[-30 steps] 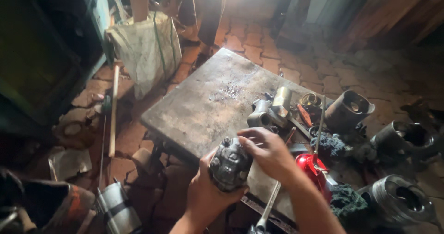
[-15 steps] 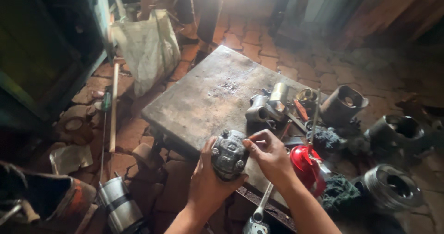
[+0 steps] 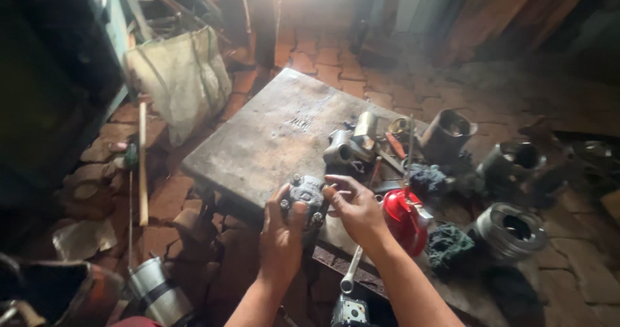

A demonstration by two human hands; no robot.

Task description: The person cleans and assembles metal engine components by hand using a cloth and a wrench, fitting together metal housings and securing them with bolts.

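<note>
Round grey metal part (image 3: 305,198) with bolt heads around its rim, gripped from below by the left hand (image 3: 281,236) above the near edge of the worn metal table (image 3: 258,146); the right hand (image 3: 358,210) rests curled fingertips on its right side. Wrench (image 3: 352,270), red oil can (image 3: 403,220) and dark rag (image 3: 449,244) lie just right. Grey cylinders (image 3: 510,230) stand on the brick floor (image 3: 323,62) beyond.

Grey metal part (image 3: 305,198), red can (image 3: 403,220)
</note>
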